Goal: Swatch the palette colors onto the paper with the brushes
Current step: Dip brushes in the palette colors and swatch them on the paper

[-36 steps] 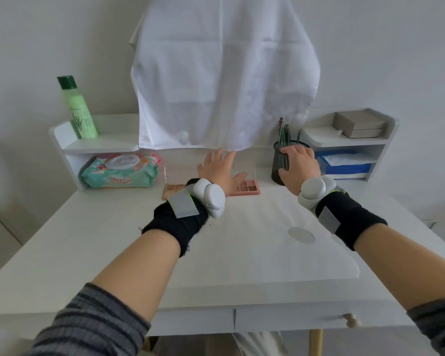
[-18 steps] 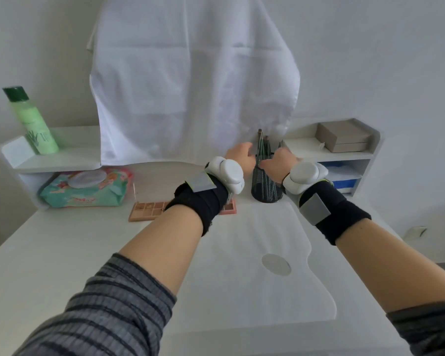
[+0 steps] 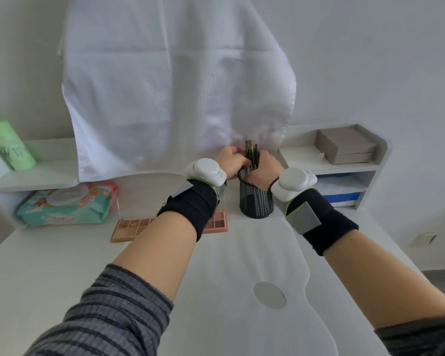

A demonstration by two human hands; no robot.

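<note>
both hands are at the brushes in the mesh cup: left hand curled beside them, right hand apparently gripping some; lift one straight up, steadying the cup.

A single head-worn wide-angle view looks forward and down from the near edge of the counter toward the far wall. Both forearms reach away from it up the middle. The near counter sits close beneath; the far shelf and hanging cloth lie farther off.

White desk, paper sheet, pink palette, mesh brush cup, wipes pack
</note>
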